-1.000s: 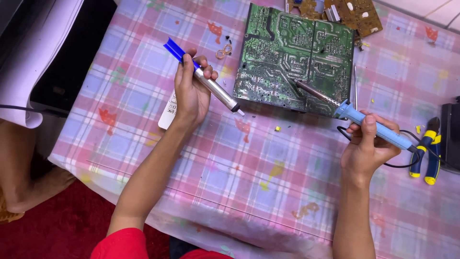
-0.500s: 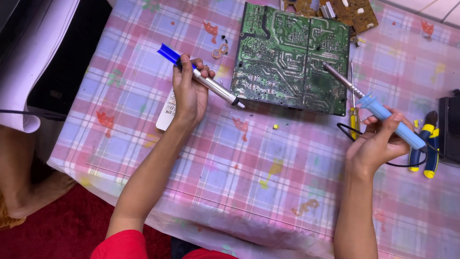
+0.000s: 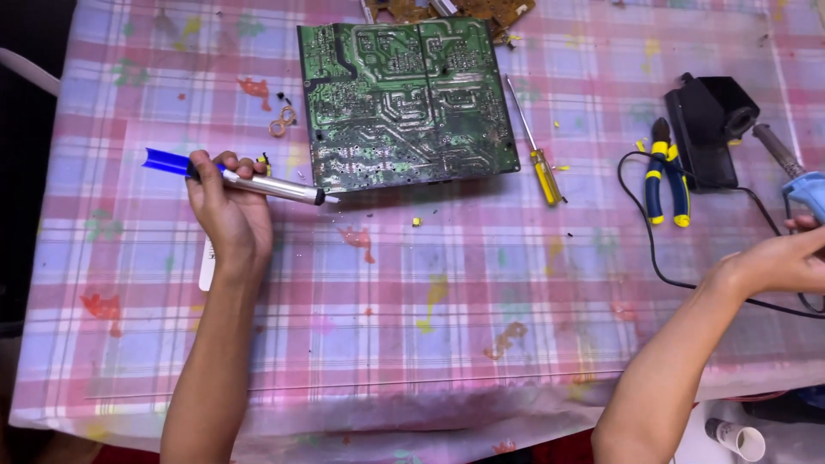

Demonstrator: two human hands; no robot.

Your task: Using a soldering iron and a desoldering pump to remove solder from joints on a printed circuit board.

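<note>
On the pink plaid tablecloth (image 3: 412, 344), the left hand (image 3: 225, 210) grips a desoldering pump (image 3: 258, 182) aimed at the circuit board (image 3: 404, 99); the right hand (image 3: 786, 258) clasps the soldering iron (image 3: 795, 172) beside its stand (image 3: 711, 125).

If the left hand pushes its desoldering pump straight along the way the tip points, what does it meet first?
Probably the green circuit board: the left hand holds the pump with its tip just off the board's lower left edge, though height is unclear.
</note>
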